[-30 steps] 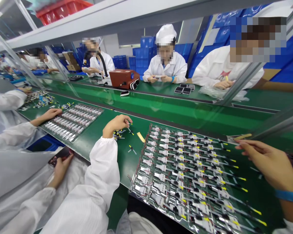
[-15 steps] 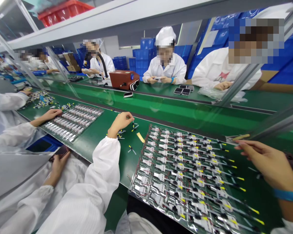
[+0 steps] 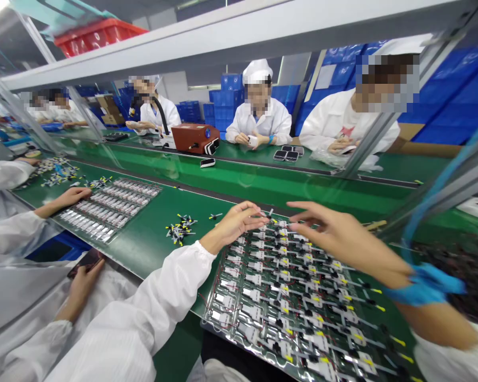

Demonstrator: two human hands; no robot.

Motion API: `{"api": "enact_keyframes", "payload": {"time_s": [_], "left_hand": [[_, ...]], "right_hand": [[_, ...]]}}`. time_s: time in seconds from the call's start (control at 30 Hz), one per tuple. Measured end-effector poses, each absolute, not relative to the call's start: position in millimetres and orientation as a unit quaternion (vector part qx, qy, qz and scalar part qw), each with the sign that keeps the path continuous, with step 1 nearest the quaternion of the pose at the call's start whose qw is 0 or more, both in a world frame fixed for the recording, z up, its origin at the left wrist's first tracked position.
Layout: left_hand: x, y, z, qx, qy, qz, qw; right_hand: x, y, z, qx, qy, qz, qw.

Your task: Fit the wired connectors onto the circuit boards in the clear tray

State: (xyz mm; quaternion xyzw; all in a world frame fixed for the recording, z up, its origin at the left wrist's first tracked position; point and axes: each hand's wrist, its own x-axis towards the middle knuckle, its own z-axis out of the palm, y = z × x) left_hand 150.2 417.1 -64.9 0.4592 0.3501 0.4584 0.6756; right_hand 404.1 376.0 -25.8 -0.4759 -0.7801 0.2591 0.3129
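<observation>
My left hand [image 3: 239,222] is over the far-left corner of a clear plastic tray [image 3: 209,318]. Its thumb and fingers are closed on a small black-and-grey part with a yellow tip [image 3: 270,213]. Facing it from the right, my right hand [image 3: 338,233] has its fingers apart with nothing visible between them. The tray below holds rows of white modules [image 3: 255,280] with thin red and black wires. Similar black parts with grey strips and yellow tips lie across many of the modules. My right wrist wears a blue strap [image 3: 426,286].
Loose yellow-tipped parts [image 3: 179,231] are piled left of the tray. A co-worker's hand [image 3: 74,196] rests by another tray [image 3: 113,207]. A metal upright [image 3: 372,138] stands beyond my right hand. People sit across the green bench, near a brown box [image 3: 195,138].
My left hand has moved right from the loose parts to the tray, carrying a small part. My right hand has moved left over the tray, towards my left hand. The view has shifted slightly.
</observation>
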Motion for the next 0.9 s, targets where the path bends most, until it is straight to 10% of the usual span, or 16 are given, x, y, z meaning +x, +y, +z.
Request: {"api": "enact_keyframes", "payload": {"time_s": [0.37,0.63,0.9], "left_hand": [[160.1,428.7,-81.0,0.498,0.322,0.426,0.683],[138.5,451.0,-90.8,0.898,0.351,0.178,0.199],[146.1,458.6,-96.8,0.931,0.349,0.086,0.060]], "right_hand": [[367.3,407.6,-55.7,-0.468,-0.799,0.202,0.319],[404.6,414.0,-58.5,-0.507,-0.757,0.214,0.352],[434.0,422.2,-49.8,-0.509,-0.721,0.250,0.398]]}}
